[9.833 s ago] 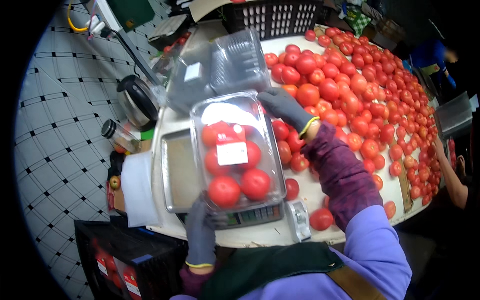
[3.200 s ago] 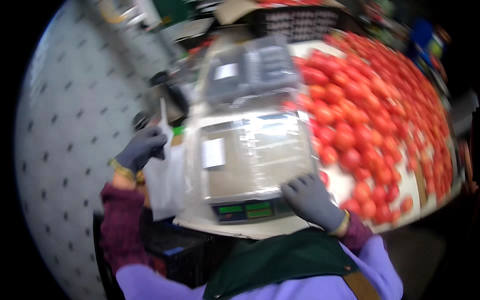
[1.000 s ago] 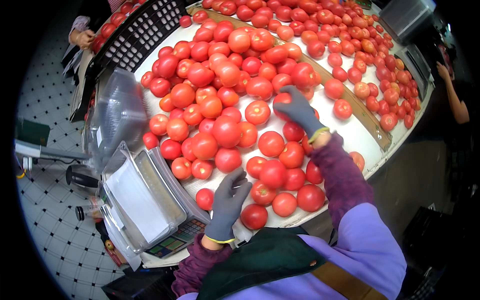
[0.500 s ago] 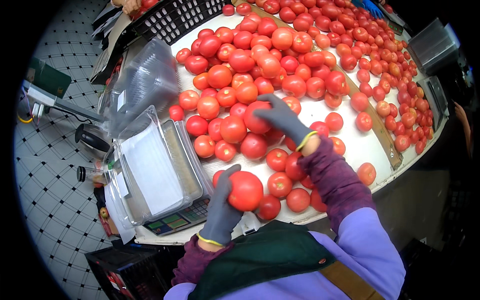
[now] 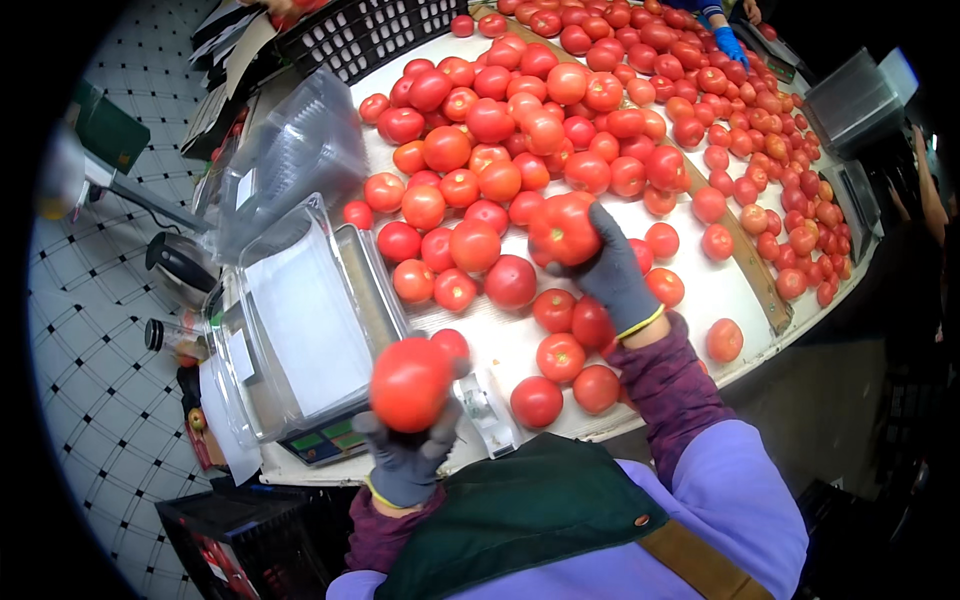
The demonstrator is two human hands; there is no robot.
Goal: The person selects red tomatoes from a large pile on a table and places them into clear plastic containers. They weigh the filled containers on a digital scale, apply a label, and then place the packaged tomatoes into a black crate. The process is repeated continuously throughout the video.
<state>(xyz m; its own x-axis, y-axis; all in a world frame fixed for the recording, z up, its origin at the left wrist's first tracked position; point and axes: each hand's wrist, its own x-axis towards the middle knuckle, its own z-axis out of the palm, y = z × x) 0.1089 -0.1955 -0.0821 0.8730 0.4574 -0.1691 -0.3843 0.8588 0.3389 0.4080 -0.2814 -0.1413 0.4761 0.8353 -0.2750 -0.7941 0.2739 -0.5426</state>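
My left hand (image 5: 408, 455), in a grey glove with a yellow cuff edge, holds a large red tomato (image 5: 411, 384) beside the scale, its fingers around the underside. A second tomato (image 5: 562, 230) is in my right hand (image 5: 612, 275), gloved alike, raised at the near side of the tomato heap (image 5: 490, 120). Its fingers wrap the tomato's right side. Just below my right hand several loose tomatoes (image 5: 560, 357) lie on the white table (image 5: 475, 340). A clear plastic container (image 5: 300, 320) with a white sheet in it sits on the scale (image 5: 325, 442) left of my left hand.
Stacked clear containers (image 5: 300, 150) stand at the left, with a black crate (image 5: 370, 40) behind. A wooden strip (image 5: 745, 260) divides the table; more tomatoes (image 5: 790, 190) lie beyond it. Another person's blue-gloved hand (image 5: 730, 45) is at the far right. A small white dispenser (image 5: 490, 415) sits at the near edge.
My right hand has lifted a tomato off the heap and brought it nearer and to the right. My left hand has moved left with its tomato, turning palm up.
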